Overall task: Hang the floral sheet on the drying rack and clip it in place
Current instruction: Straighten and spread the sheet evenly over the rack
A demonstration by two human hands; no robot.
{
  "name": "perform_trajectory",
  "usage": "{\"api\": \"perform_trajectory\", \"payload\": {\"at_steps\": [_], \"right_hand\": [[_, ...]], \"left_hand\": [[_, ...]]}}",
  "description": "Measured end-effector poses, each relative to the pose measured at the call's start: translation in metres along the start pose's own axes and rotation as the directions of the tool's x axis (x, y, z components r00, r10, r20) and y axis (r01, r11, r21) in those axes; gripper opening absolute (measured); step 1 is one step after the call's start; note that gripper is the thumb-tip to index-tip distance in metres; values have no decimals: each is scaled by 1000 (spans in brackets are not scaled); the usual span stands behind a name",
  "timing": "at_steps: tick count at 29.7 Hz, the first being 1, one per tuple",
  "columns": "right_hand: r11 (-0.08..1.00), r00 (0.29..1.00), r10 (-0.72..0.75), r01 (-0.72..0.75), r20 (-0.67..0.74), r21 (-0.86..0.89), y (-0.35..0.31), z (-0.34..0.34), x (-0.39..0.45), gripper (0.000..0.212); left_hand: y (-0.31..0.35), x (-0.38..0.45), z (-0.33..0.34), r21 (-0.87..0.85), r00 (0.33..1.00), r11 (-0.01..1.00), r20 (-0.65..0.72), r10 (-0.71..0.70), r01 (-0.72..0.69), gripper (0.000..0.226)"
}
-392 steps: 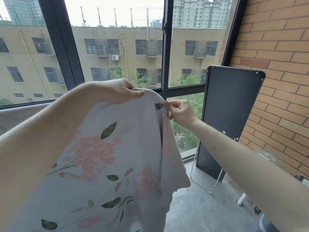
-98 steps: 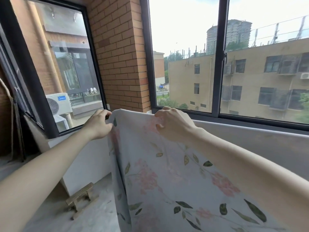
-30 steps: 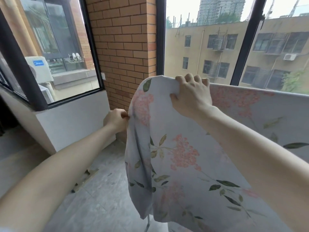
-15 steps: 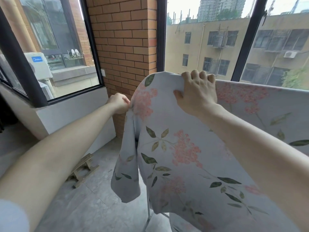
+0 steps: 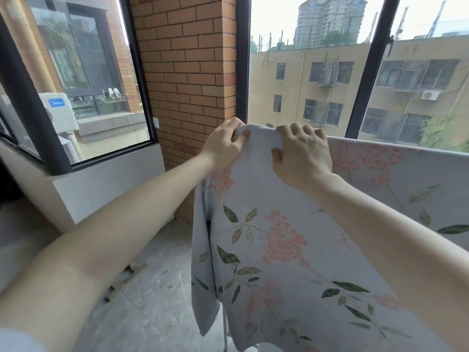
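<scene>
Both hands are working at the top edge of the sheet (image 5: 291, 250), which is hanging draped over something at about chest height in front of the window (image 5: 355, 72) — its near face falling toward the floor (image 5: 157, 301), its top fold running off to the right along the glass. The rack under it is almost wholly covered; only a thin pale leg (image 5: 225, 331) is showing below the cloth.

The left hand (image 5: 224, 146) is gripping the sheet's left corner, thumb lying on the near face and fingers curling over the fold. The right hand (image 5: 303, 151) is sitting just beside it, fingers hooking over the top edge, thumb pressing the cloth from the front — so both grips are closing on fabric.

The left side of the sheet is hanging in a loose doubled flap, a dark gap showing between its layers. Pink flower clusters and green leaves are running across the pale cloth.

Behind the hands a brick pillar (image 5: 187, 72) is standing between two windows. A small wooden piece (image 5: 127, 280) is lying on the grey floor, partly behind the left forearm.
</scene>
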State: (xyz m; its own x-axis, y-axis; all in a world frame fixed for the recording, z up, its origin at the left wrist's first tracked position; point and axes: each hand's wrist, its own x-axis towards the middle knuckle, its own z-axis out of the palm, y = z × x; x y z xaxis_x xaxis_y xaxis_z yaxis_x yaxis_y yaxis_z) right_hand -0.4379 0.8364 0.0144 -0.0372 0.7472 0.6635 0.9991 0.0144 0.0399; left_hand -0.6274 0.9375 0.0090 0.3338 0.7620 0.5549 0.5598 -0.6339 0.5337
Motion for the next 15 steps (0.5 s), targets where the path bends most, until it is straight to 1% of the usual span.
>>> {"api": "perform_trajectory", "payload": {"at_steps": [3,5,7,9,11,13,15], "right_hand": [[999,999,-29,28,18,18,11,-4,-3,43],[1000,1000,-16,16,-2,23,20,-9,-5,37],[1000,999,22,-22,-37,13,34,-20,-10,34],[995,994,86,-82,-71,49,56,-32,-20,35],[985,976,165,-155,-144,74,87,-41,-36,39],[988,953,153,-143,-262,59,107,-40,-54,39],[989,932,150,-145,-331,40,119,-37,-66,35]], "left_hand": [[0,2,-2,39,1000,999,26,-4,3,23],[-2,2,-5,61,999,998,32,-28,26,23],[-5,3,-7,54,999,998,23,-44,43,23],[-8,4,-8,50,999,998,12,-49,48,24],[-6,6,-7,31,999,999,27,-38,37,26],[-4,5,-8,36,999,999,34,-36,35,28],[0,5,-3,28,999,999,38,-29,28,28]]}}
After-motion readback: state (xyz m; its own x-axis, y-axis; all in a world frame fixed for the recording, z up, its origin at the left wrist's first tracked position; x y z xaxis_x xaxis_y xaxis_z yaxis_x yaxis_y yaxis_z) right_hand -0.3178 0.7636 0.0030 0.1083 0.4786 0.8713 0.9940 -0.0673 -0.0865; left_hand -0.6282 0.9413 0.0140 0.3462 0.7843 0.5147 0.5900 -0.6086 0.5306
